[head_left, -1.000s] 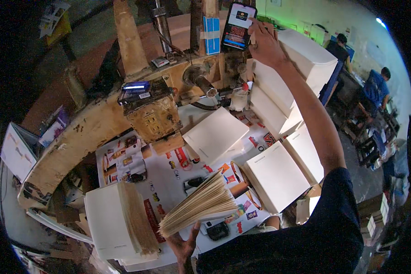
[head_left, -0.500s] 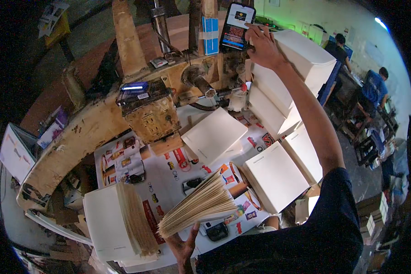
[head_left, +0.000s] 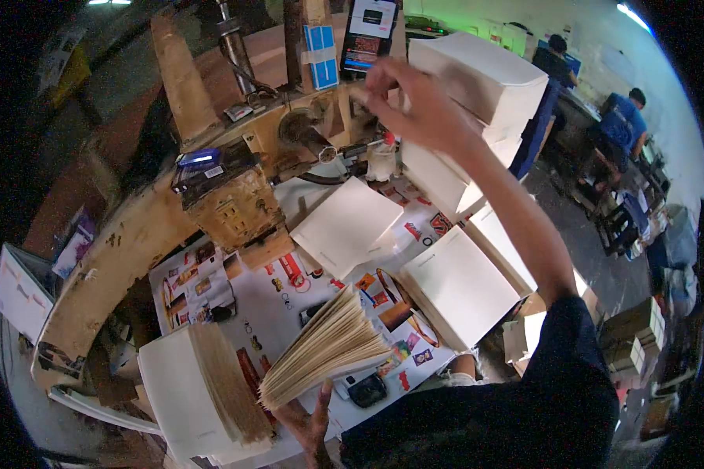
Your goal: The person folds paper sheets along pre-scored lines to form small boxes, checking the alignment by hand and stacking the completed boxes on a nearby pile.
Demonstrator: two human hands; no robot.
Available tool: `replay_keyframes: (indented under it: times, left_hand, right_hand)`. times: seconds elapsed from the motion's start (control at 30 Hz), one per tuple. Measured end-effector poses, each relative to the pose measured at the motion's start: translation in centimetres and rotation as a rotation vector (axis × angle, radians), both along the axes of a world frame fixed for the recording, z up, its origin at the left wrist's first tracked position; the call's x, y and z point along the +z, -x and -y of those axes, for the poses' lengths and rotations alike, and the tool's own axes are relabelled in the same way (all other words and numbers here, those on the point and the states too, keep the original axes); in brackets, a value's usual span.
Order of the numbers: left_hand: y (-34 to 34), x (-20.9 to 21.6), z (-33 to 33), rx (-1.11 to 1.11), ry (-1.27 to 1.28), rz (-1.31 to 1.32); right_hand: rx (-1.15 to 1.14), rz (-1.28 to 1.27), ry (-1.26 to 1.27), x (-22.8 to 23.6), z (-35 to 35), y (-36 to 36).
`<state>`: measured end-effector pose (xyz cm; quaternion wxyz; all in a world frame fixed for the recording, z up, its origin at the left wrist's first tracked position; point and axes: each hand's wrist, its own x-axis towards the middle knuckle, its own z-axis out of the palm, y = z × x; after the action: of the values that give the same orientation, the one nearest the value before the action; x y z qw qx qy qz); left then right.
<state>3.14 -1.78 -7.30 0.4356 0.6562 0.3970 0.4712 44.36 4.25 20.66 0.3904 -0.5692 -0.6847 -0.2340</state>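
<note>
At the lower middle, my left hand [head_left: 309, 422] grips a thick book block [head_left: 328, 344] from below, its thumb on the near side. The block's pale page edges are fanned out. My right hand [head_left: 426, 113] is raised in the air just below and right of a phone [head_left: 370, 35], apart from it. Its fingers are bent and apart from the thumb, slightly blurred, with nothing seen between them. The phone stands upright with its screen lit. Left of my left hand lies a stack of white-covered book blocks [head_left: 180, 391] with rough page edges.
White-covered books [head_left: 461, 285] lie on the printed sheet [head_left: 266, 313] to the right, another pile [head_left: 348, 227] in the middle. A tall white stack [head_left: 477, 70] stands behind my right arm. A worn metal machine [head_left: 234, 203] spans the far left. Two people [head_left: 621, 121] sit far right.
My right hand has come away from the phone screen, down and toward me, and its fingers have bent. My left hand still holds the fanned book block. The whole view has shifted slightly.
</note>
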Motion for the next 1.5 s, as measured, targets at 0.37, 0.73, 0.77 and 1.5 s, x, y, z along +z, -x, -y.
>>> replay_keyframes:
  times: [0.37,0.73,0.77,1.5]
  left_hand:
    - [-0.8,1.4,-0.2,0.189,-0.07,0.263]
    - [-3.4,4.6,-0.7,0.403,0.175,0.464]
    - [-4.2,6.3,-0.4,0.47,0.151,0.381]
    - [-2.8,2.7,-0.7,0.42,0.372,0.508]
  right_hand:
    - [0.723,-0.305,0.617,3.5,17.3,17.4]
    - [-0.034,0.367,0.005,-0.6,0.5,1.4]
    - [-0.177,0.3,0.032,0.3,-0.6,-0.6]
    - [-0.428,0.396,-0.022,1.5,-5.5,-10.7]
